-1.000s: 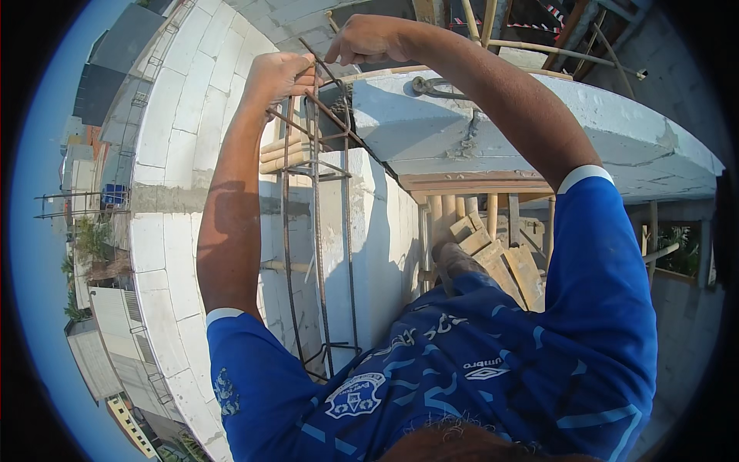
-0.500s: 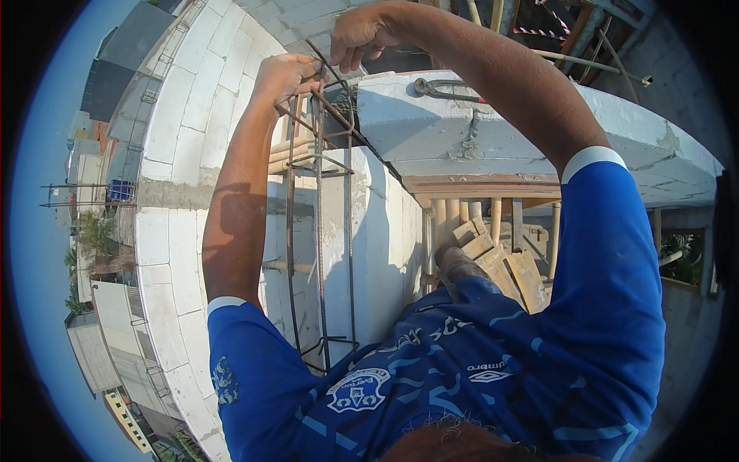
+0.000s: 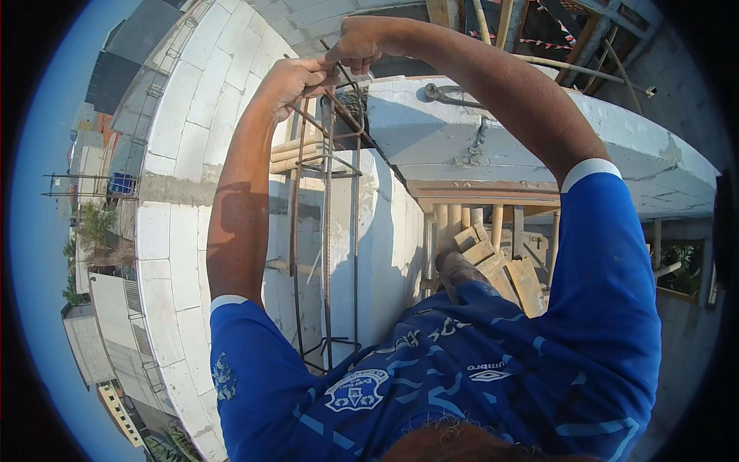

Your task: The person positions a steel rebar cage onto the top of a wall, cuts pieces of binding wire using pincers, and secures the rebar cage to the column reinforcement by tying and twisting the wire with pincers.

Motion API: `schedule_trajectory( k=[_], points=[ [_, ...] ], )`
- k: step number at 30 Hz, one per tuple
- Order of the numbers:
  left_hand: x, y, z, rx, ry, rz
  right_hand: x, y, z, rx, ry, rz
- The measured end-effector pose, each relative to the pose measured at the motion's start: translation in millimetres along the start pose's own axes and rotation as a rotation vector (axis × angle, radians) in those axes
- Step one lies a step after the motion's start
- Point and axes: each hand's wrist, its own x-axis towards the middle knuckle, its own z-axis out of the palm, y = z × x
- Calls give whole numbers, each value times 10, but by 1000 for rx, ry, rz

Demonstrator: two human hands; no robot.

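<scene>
A rusty rebar cage, long bars joined by bent stirrups, runs from near my chest up to my hands. At its far end my left hand is pinched closed, its fingertips beside the upper stirrup. My right hand reaches over from the right with curled fingers, its tips meeting those of the left hand. What lies between the fingers is too small to make out. A pair of pincers lies on the white block wall to the right of the cage.
A curved white block wall runs along the left, with rooftops beyond and below it. Bamboo poles lie behind the cage. Wooden boards and my foot show below, by a timber frame. More poles cross at the upper right.
My right hand has come down and left to meet my left hand, its fingers curling in. The left hand has moved slightly right, and the view has shifted a little.
</scene>
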Motion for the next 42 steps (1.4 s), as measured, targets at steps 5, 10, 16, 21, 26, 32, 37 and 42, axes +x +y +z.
schedule_trajectory(
  k=[5, 10, 16, 21, 26, 32, 37, 42],
  points=[
    [54, 1, 9, 22, -34, -15, 13, 12, 50, 60, 47, 46],
    [95, -39, -24, -50, -73, -3, 26, 70, 187, -84, 101, -79],
    [94, -89, -38, -119, -10, 10, -76, 62, 242, 55, 157, 0],
    [112, 54, 155, -109, 34, 13, 80, 266, 63, 610, -5, 326],
    [199, 118, 99, 314, 85, -21, 70, 274, -1, 430, -106, 213],
    [180, 93, 79, 145, -5, 6, 16, 307, -82, -92, 77, -146],
    [138, 48, 11, 19, -62, 23, 93, 542, -88, -726, 292, -806],
    [61, 42, 53, -36, -33, 46, 51, 548, -75, -791, 195, -820]
  ],
)
